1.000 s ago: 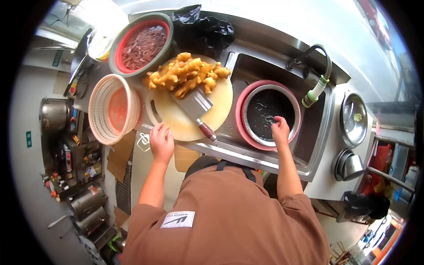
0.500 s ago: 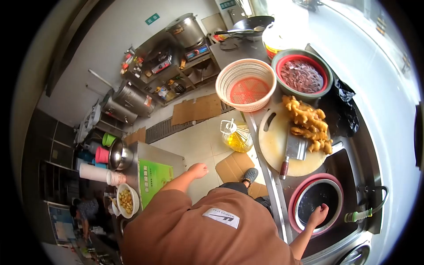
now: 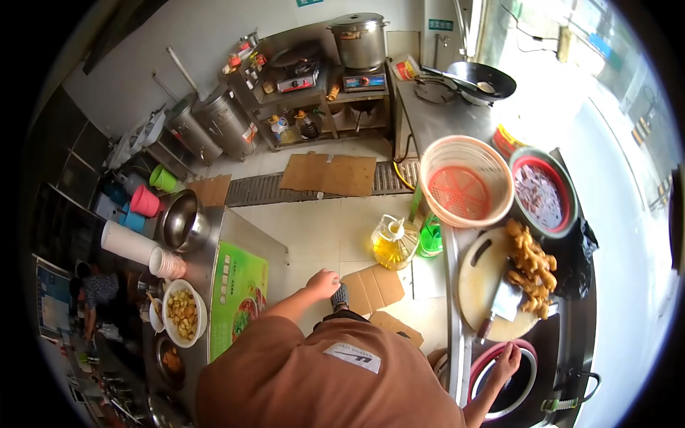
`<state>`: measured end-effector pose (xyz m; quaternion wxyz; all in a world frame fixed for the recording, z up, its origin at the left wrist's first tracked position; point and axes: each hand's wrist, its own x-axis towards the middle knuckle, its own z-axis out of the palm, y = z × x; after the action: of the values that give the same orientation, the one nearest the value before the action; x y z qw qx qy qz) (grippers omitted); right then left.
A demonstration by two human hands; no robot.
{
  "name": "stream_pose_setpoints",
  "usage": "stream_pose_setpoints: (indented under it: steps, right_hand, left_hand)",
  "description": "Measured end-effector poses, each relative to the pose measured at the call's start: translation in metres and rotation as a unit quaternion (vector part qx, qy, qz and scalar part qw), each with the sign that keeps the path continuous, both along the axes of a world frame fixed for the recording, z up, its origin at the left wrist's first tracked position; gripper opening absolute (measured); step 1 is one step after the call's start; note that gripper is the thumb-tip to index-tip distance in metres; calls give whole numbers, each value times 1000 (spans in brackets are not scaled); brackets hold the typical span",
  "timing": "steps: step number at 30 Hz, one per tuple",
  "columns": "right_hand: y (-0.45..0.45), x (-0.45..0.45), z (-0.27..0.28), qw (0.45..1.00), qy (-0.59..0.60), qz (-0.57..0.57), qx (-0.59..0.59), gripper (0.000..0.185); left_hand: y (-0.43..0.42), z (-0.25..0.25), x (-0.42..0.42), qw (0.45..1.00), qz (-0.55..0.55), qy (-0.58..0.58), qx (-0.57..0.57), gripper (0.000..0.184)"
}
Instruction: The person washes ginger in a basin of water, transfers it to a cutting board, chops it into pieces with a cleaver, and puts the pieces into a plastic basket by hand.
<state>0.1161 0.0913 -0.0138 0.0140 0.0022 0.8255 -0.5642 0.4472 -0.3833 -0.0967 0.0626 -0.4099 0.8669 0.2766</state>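
Observation:
My left hand is curled into a fist in front of my body, above the floor and away from any object. Over the basin in the sink, my right hand has its fingers drawn together near the pink rim; whatever is between them is hidden. Just beyond that hand lies a round cutting board. A cleaver rests on it with its dark handle toward me. Beside the blade, on the board's right side, is a heap of ginger root.
Behind the board stand a plastic basket and a tub of sliced food in water. An oil jug and cardboard are on the floor. The left counter holds a bowl of cut pieces. Another person is far left.
The view has turned and the counter appears shifted right. My right hand has gone from over the basin's middle to its far rim, closer to the board. My left hand stays closed.

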Motion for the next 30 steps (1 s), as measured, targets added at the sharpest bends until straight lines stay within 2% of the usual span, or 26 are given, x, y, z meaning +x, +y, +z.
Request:
stream_pose_setpoints:
  steps: [1,2,3,5,7,8,11,13,15,16,18,19,20,21,23,24,25,27,29,30]
  right_hand:
    - [-22,3,5,995,72,27,60,27]
    - [-51,9,11,997,68,21,-2,35]
    - [-92,26,34,998,44,-6,-36,35]
    - [-159,41,44,994,78,-12,-70,37]
    - [-231,55,46,992,117,-1,-55,40]
    - [-266,63,47,989,137,5,-47,41]
    - [-355,67,63,990,120,71,-13,41]
    - [-401,70,105,990,-3,134,-49,39]
    - [-434,64,130,967,-57,234,-81,37]
    - [-454,61,143,970,-61,225,-73,37]
    - [-500,54,164,917,8,386,-99,34]
    - [-523,43,175,877,41,473,-79,33]
    - [-545,32,168,845,19,525,-97,34]
    - [-568,20,159,810,-4,574,-117,36]
    - [-620,0,102,818,-168,535,-127,36]
    - [-648,-6,69,862,-17,501,78,36]
    - [-674,-5,54,786,215,423,397,35]
    - [-705,-29,1,816,278,421,281,33]
    - [-741,-36,-15,901,27,418,116,30]
    - [-754,-46,-27,882,99,441,134,30]
  left_hand:
    - [-13,3,0,1000,3,5,2,32]
    - [-27,8,1,999,35,22,-7,29]
    - [-53,15,4,997,66,39,-20,28]
    - [-98,11,16,993,100,56,-25,29]
    - [-134,13,40,981,175,71,-49,35]
    - [-154,12,49,975,173,114,-77,36]
    - [-200,31,66,969,190,141,-68,38]
    - [-226,25,71,966,202,149,-65,39]
    - [-237,16,72,964,212,155,-52,41]
    - [-245,22,69,957,245,151,-26,42]
    - [-259,15,63,950,279,141,1,43]
    - [-261,8,64,937,291,187,54,39]
    - [-266,-1,65,918,303,233,105,36]
    - [-276,-1,66,921,302,225,104,36]
    - [-298,10,63,961,170,218,25,28]
    - [-315,-8,73,975,120,185,-13,31]
    - [-331,-12,79,976,118,182,-16,31]
    - [-360,-18,87,985,154,75,-20,34]
    - [-393,-22,107,977,201,-36,57,37]
    - [-414,-21,115,979,194,-41,53,37]
